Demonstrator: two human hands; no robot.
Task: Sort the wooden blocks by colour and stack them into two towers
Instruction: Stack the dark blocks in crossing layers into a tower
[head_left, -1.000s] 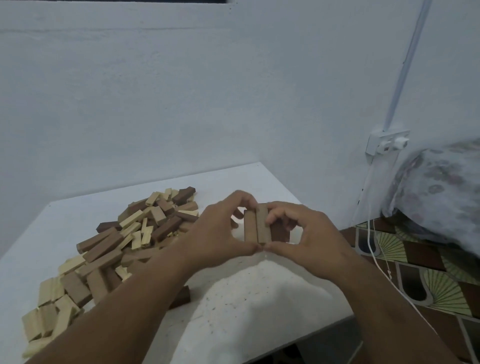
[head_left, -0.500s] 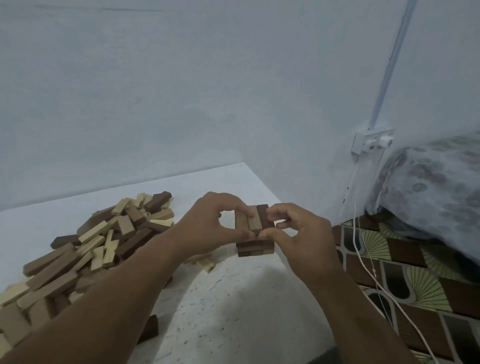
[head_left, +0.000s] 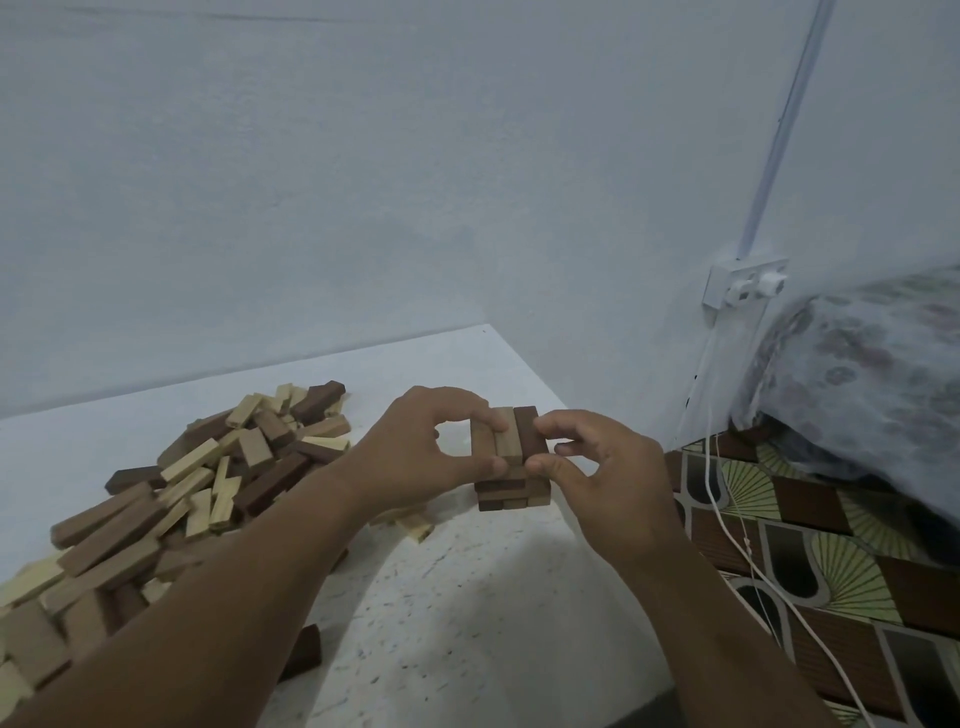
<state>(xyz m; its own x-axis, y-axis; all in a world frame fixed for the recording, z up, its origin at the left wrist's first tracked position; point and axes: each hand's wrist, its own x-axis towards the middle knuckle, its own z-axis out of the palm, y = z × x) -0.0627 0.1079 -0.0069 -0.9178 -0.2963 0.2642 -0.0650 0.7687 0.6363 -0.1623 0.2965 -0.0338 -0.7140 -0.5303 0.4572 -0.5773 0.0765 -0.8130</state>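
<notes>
A short tower of brown wooden blocks (head_left: 511, 486) stands on the white table (head_left: 467, 597) near its right edge. Its top layer has three blocks side by side (head_left: 506, 434). My left hand (head_left: 431, 447) pinches the left side of that top layer between thumb and fingers. From the right, my right hand (head_left: 602, 467) pinches the same layer, its thumb at the near end and a finger on the dark block. To the left lies a heap of mixed light and dark loose blocks (head_left: 171, 493).
A lone pale block (head_left: 418, 527) lies just left of the tower and a dark one (head_left: 306, 649) under my left forearm. The wall runs close behind. Right of the table are a socket with white cables (head_left: 743, 286) and a patterned bed (head_left: 831, 545).
The three brown blocks that both hands held have come down onto the tower as its top layer. The view has shifted slightly; both hands stay pinched around that layer.
</notes>
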